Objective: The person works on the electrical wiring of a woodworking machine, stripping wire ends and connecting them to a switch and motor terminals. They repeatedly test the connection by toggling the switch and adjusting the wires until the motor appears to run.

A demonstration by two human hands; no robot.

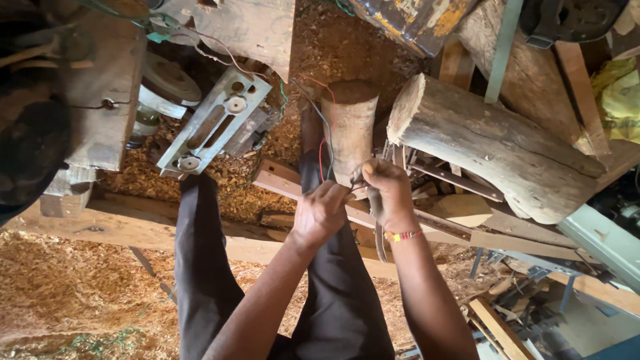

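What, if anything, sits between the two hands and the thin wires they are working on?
Nothing visible does. The left hand and right hand both already pinch the wires, which run up past the upright log. The large log lies off to the right.

Arms: both forearms bare, reaching forward and down from the bottom edge, converging above the dark-trousered legs.
Left hand [321,212]: back turned up, fingers [337,195] curled closed in a pinch at the meeting point of the two hands.
Right hand [387,190]: raised slightly higher, knuckles bent, fingertips drawn together and touching the left hand's.
Right wrist: circled by a thin band of red and yellow beads.
Legs: standing apart, knees roughly straight.
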